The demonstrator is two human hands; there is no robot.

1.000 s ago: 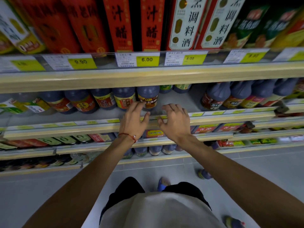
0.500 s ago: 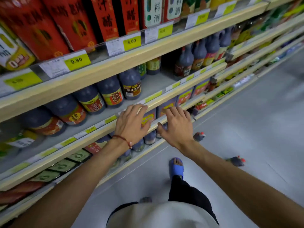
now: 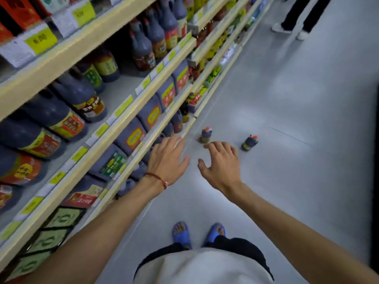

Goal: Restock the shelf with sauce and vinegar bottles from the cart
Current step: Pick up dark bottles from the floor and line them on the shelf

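Both hands reach forward over the grey floor (image 3: 297,124), side by side, slightly apart, holding nothing. The left hand (image 3: 168,158) has its fingers spread and nearly straight, close to a low front edge of the shelf (image 3: 61,60); a red string (image 3: 156,178) circles its wrist. The right hand (image 3: 221,165) has loosely bent fingers and its thumb stretched out. Beyond the hands two small dark bottles with red caps stand on the floor: a first bottle (image 3: 206,136) near the shelf's base and a second bottle (image 3: 249,142) farther out in the aisle. Rows of dark sauce bottles (image 3: 67,124) fill the shelf boards behind yellow price tags (image 3: 41,38). Blue sandals (image 3: 181,235) show below, and another person's legs (image 3: 295,15) stand far up the aisle.
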